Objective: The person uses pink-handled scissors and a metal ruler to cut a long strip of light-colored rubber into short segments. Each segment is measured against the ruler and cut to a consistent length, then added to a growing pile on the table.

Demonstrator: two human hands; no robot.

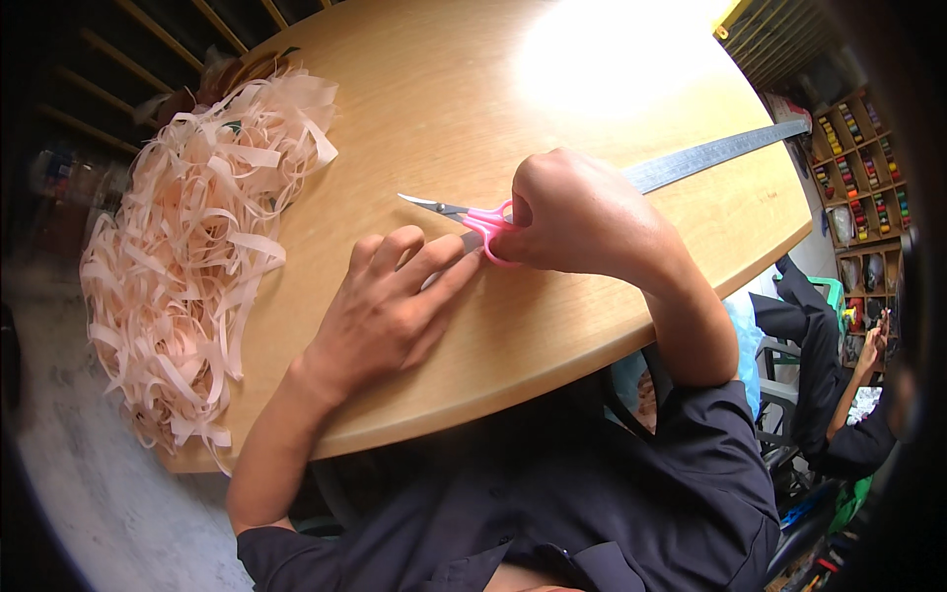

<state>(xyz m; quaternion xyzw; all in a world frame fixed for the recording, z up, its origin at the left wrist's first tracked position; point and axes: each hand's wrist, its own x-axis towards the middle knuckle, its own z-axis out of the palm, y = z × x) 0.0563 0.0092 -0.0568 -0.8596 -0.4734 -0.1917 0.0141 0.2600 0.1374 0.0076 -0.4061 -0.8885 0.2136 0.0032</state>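
Observation:
My right hand (582,212) is closed around small scissors (490,225) with pink handles. Their blades stand apart from each other and point left, just above my left fingers. A long metal ruler (715,156) runs slantwise over the table, passing beneath my right hand. My left hand (380,311) presses down on its near end with bent fingers; a bit of grey metal shows between index and middle finger. Whether any ribbon lies under these fingers is hidden. At the left, a big tangled heap of pale pink ribbon strips (197,247) covers the table edge.
The light wooden table (444,395) has a curved front edge close to my body. Bright glare lies on its far side. On the right, a shelf (858,168) holds several coloured thread spools. Another person (848,424) sits at the lower right, near a green chair.

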